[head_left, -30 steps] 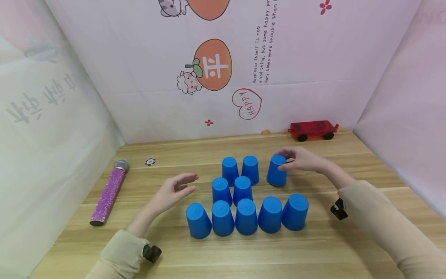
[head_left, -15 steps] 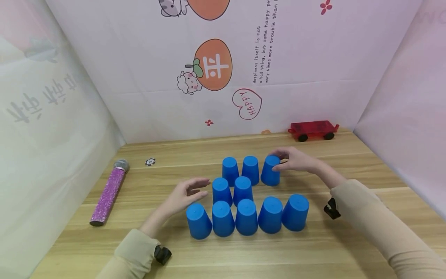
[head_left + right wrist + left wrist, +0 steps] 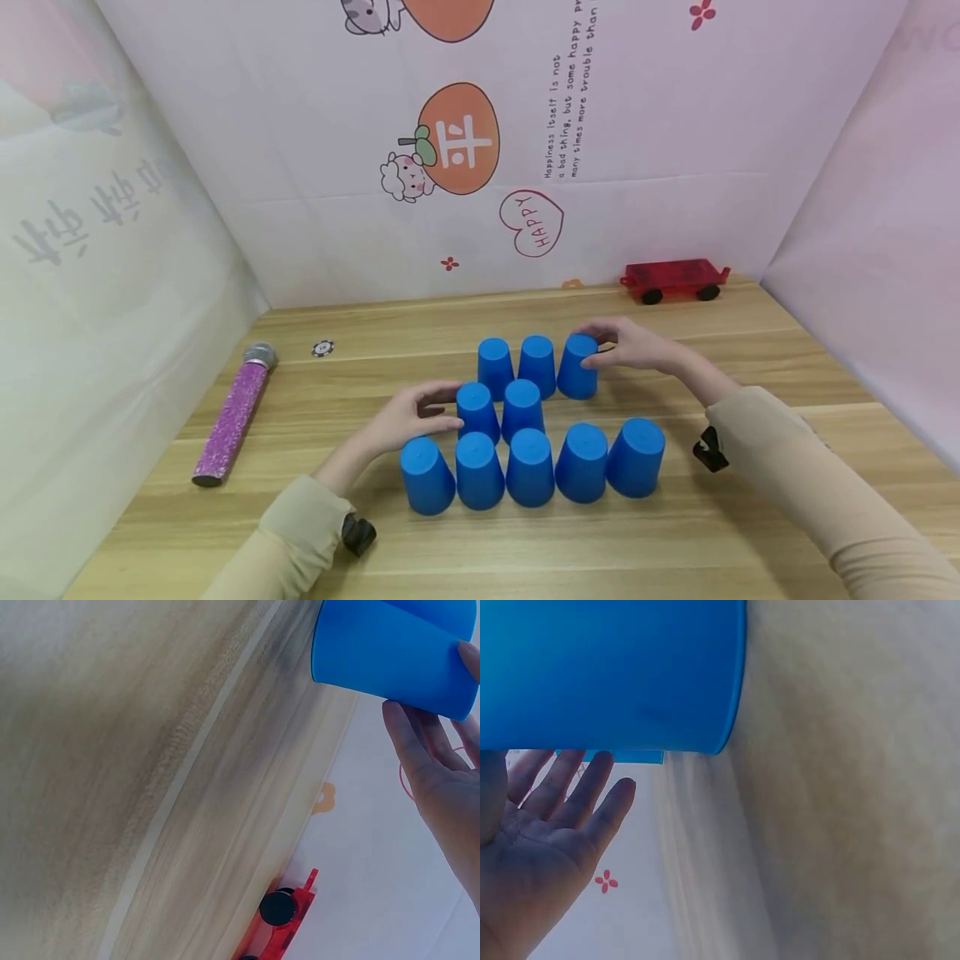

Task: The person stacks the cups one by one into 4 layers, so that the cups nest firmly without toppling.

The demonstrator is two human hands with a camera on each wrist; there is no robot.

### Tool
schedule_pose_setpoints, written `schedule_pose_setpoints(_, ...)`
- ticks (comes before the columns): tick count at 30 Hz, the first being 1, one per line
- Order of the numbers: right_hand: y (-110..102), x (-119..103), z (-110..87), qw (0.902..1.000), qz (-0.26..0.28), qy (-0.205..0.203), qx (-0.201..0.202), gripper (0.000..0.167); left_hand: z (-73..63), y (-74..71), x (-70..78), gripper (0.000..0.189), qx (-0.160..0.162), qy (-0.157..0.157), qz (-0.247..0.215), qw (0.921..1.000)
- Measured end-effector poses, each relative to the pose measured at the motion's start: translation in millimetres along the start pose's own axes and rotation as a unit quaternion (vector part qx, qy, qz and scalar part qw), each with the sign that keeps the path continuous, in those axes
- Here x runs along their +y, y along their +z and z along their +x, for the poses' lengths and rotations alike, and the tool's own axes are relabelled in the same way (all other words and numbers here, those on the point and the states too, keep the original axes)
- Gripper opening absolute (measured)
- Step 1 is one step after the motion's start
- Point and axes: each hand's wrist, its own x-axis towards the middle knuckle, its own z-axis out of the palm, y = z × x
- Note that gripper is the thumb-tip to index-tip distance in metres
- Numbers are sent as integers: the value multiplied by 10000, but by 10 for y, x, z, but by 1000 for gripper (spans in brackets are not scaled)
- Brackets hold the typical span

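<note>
Upside-down blue cups stand in rows: several in the front row [image 3: 531, 471], two in the middle, three at the back. My right hand [image 3: 626, 343] grips the rightmost back cup [image 3: 574, 379], thumb on its near side and fingers behind; the right wrist view shows the same cup [image 3: 390, 656] between thumb and fingers. At the left middle cup [image 3: 476, 410], my left hand [image 3: 408, 417] has fingertips and thumb right at its left side, fingers loosely extended. A blue cup [image 3: 607, 675] fills the upper left wrist view, hiding some fingertips [image 3: 622, 791].
A purple glittery microphone [image 3: 235, 417] lies on the wooden table at the left, with a small poker chip [image 3: 323, 348] beyond it. At the back right stands a red toy wagon [image 3: 675, 279] against the printed cloth wall [image 3: 360, 250].
My right hand has slid the back cup left, up beside the other two in its row. My left hand has moved right, reaching the left middle cup.
</note>
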Motion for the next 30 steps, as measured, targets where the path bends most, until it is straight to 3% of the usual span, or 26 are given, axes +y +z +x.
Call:
schedule_pose_setpoints(4,0,-8,-11,10000,18,21,17,48,37,9,13,55,-62,-75,26,9999)
schedule_pose_setpoints(20,25,25,-23,10000,-75,15,50,51,140,36,34,53,-223,107,-36,9997)
schedule_pose_setpoints(30,10,41,-112,9999,-57,80,75,61,88,-17,17,49,-25,66,16,10000)
